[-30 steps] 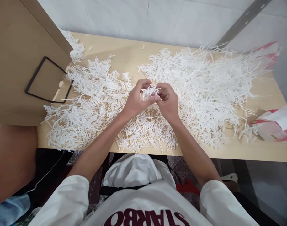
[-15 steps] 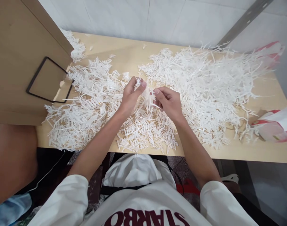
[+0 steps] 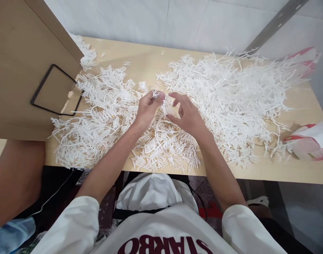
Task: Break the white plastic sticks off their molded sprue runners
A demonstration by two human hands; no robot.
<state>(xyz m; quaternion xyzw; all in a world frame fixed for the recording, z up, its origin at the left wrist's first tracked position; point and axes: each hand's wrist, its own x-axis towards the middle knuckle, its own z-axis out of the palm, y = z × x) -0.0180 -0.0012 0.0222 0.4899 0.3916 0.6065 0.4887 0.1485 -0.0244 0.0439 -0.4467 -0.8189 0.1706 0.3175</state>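
Note:
Between thumb and fingers, my left hand (image 3: 149,107) pinches a small bunch of white branched plastic pieces (image 3: 156,94), whose tips stick out above and beside the thumb. My right hand (image 3: 186,113) is just to the right, its thumb and fingers spread apart around the loose end of that bunch; I see nothing gripped in it. Below both hands lies a heap of short white pieces (image 3: 169,148). A larger pile of longer, branched white strands (image 3: 238,95) spreads to the right, and another white pile (image 3: 97,120) lies to the left.
A brown cardboard panel (image 3: 26,70) with a black wire frame (image 3: 35,95) stands at the left. Another person's arm (image 3: 18,180) is below it. Red-and-white plastic bags (image 3: 312,141) lie at the table's right (image 3: 256,173). A tiled wall (image 3: 150,21) runs behind.
My right hand has opened, its fingers spreading away from the white bunch they were pinching. My left hand keeps its hold in nearly the same place.

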